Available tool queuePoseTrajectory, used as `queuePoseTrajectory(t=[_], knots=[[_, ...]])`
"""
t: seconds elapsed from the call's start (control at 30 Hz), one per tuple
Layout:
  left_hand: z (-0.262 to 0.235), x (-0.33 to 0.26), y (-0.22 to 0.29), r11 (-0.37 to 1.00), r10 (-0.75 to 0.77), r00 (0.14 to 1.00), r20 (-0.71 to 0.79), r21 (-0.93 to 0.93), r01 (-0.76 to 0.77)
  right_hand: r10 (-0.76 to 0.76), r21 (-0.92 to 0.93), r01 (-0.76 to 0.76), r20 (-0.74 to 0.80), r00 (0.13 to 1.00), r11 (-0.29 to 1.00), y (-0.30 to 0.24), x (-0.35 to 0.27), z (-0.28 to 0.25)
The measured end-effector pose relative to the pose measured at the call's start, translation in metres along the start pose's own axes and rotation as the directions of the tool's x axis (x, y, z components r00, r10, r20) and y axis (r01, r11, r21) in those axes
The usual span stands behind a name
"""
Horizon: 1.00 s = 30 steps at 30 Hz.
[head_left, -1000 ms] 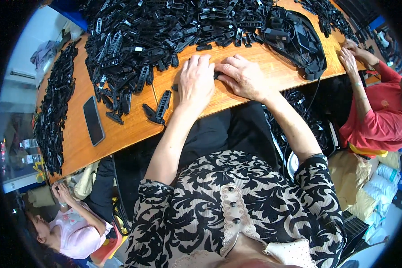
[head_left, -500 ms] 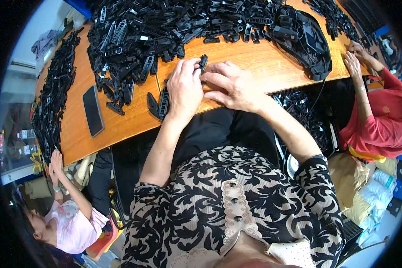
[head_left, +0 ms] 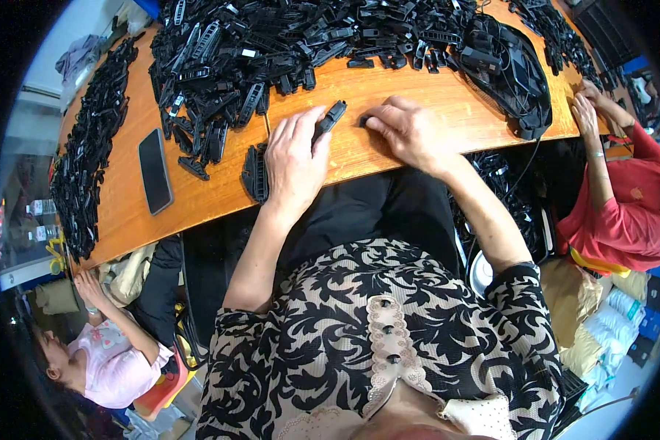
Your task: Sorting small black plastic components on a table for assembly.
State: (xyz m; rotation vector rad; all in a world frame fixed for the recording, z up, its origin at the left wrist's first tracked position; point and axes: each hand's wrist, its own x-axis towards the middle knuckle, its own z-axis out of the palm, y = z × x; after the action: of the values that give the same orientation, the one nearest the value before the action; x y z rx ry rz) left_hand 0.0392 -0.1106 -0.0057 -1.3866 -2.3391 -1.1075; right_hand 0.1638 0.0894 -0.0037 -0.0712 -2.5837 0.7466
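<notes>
My left hand (head_left: 295,160) rests at the table's near edge, its thumb and fingers closed on a black plastic part (head_left: 334,116) that sticks out past the fingertips, tilted up to the right. A short gap away, my right hand (head_left: 412,138) pinches a small dark piece (head_left: 364,120) between thumb and forefinger; most of that piece is hidden. Against the outer side of my left hand lie black ladder-patterned plastic parts (head_left: 254,173), partly covered by the hand. Beyond both hands spreads a big heap of similar black parts (head_left: 286,51).
A phone (head_left: 155,171) lies on the wooden table (head_left: 213,198) to the left. A black mesh bag with cables (head_left: 524,88) sits at the right. More black parts (head_left: 88,158) line the left edge. Co-workers' hands (head_left: 585,114) are at the right and lower left.
My hands have moved apart: the right one has shifted right with the small dark piece, while the left keeps the black part, now more in view. The left co-worker's hands have lowered.
</notes>
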Motion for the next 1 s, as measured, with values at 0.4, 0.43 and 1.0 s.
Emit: queuePoseTrajectory(t=[0.4,0.43,1.0], knots=[[-0.006,-0.003,-0.005,0.992,0.001,0.997,0.078,-0.129,0.009,-0.023,-0.163,0.022,-0.005,1.0,0.986,0.006,-0.001,-0.008],[-0.006,-0.003,-0.005,0.991,0.0,0.997,0.073,-0.136,0.01,-0.019,-0.094,0.019,0.002,1.0,0.995,0.001,0.001,-0.009],[-0.001,-0.006,-0.005,0.974,-0.033,0.997,0.075,-0.221,0.049,-0.316,0.104,0.308,0.066,0.946,0.946,-0.006,0.029,0.018]])
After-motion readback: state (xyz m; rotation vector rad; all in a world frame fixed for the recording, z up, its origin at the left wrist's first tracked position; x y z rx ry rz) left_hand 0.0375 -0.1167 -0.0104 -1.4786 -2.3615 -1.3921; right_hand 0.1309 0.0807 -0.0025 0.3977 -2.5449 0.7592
